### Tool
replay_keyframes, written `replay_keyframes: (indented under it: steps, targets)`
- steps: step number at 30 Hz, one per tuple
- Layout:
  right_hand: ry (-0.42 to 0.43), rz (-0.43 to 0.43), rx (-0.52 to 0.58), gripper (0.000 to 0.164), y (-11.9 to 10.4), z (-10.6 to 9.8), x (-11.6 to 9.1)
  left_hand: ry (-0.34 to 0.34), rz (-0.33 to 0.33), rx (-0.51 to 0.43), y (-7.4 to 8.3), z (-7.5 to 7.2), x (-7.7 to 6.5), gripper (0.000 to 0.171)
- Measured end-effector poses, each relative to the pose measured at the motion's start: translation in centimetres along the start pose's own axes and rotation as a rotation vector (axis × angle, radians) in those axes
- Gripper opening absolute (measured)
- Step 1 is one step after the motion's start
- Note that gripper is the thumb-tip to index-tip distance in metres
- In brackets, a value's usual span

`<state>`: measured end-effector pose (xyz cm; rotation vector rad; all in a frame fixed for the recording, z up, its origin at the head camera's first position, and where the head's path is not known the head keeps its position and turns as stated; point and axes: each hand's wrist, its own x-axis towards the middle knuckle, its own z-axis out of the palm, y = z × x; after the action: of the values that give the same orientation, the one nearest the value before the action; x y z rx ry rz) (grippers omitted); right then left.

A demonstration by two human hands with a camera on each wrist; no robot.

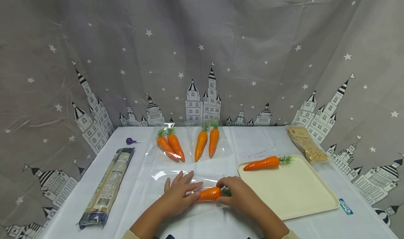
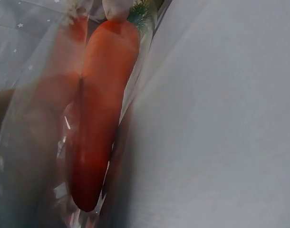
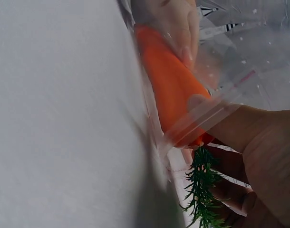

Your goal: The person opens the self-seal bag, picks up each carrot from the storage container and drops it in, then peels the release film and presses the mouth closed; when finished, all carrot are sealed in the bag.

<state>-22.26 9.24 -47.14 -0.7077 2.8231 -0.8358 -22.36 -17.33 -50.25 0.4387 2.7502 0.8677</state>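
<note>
An orange toy carrot (image 1: 209, 194) lies crosswise near the front of the table, most of it inside a clear zip bag (image 1: 160, 176). My right hand (image 1: 236, 193) holds its thick end, thumb on one side and fingers on the other. Green leaves (image 3: 202, 190) stick out past the bag's seal strip (image 3: 223, 107) in the right wrist view. My left hand (image 1: 180, 192) rests on the bag with fingers spread, its thumb along the carrot's narrower part. Through the plastic, the left wrist view has the carrot (image 2: 104, 90) down to its tip.
Behind lie two clear bags, with carrots (image 1: 170, 146) and more carrots (image 1: 206, 142) inside. At right, a cream tray (image 1: 303, 190) bears one carrot (image 1: 262, 163). A grain packet (image 1: 307, 144), blue-green wrapper (image 1: 346, 206), long noodle-like packet (image 1: 107, 188) and purple lollipop (image 1: 130, 141) lie around.
</note>
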Motion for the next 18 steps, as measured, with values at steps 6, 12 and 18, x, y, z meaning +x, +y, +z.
replay_keyframes:
  steps: [6, 12, 18]
  targets:
    - [-0.043, 0.037, 0.014, 0.033, -0.28, 0.31, 0.0, 0.013, 0.036, 0.008, 0.08, -0.02, -0.24, 0.046]
    - [-0.096, 0.048, 0.047, 0.037, -0.57, 0.47, 0.01, 0.013, 0.029, 0.032, 0.21, -0.02, -0.19, 0.049]
    - [-0.109, 0.036, 0.082, 0.03, -0.87, 0.41, -0.19, -0.007, -0.01, 0.023, 0.52, -0.15, -0.1, 0.049]
